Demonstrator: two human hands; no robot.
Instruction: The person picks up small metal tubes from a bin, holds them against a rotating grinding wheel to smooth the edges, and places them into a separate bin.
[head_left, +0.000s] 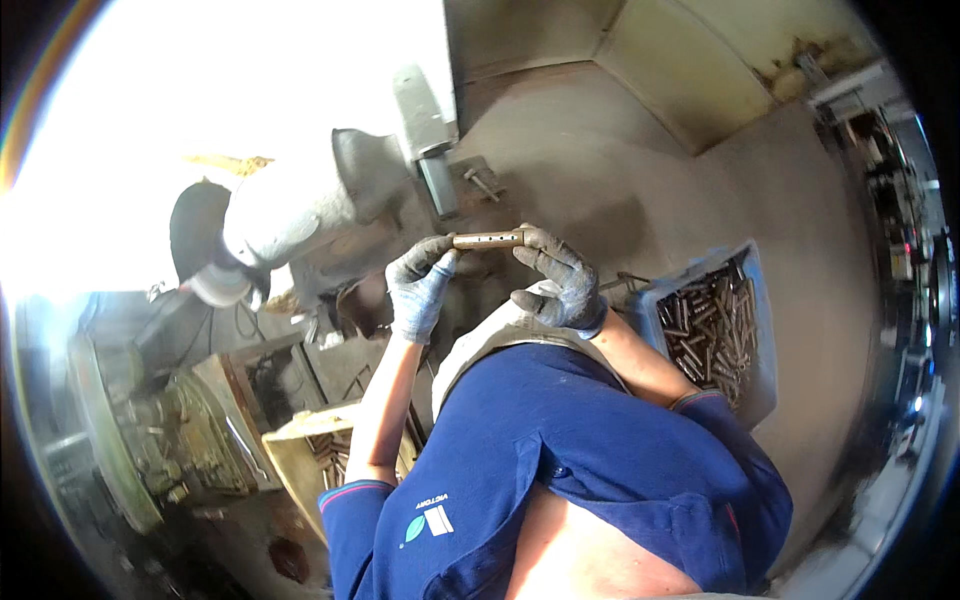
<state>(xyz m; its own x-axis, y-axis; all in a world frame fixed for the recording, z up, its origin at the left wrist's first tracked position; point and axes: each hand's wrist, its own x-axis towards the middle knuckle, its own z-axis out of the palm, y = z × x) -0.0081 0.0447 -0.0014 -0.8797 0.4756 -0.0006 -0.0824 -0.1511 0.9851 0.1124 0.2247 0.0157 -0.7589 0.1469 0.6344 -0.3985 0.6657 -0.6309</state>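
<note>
Around the machine (300, 205): dark disc (200, 225) at its left end, grey bar (437, 185) at its right, pointing down toward the hands. Small metal piece (480, 184) lies just right of that bar. The machine and bar take up the space left and ahead of the hands. Strong glare above and left of the machine; detail there washed out. Wooden box (310, 422) nearer the wearer than the machine, metal pieces inside. Blue crate (765, 345) well to the machine's right, heaped with rods (708, 330).

Tube (488, 240): short, slim, brownish metal, row of small dark holes along the visible side. Held in the air right of the machine, roughly level, lying left to right.

Both hands gloved, clamped on the tube: left hand (420, 283) pinches one end, right hand (560, 280) the other, a lower digit spread off it. Middle exposed.

Grey floor (820, 250) stretches right of the machine, past the crate; pale panels (690, 80) bound it at the far side. Clutter along the far right edge, too blurred to sort.
</note>
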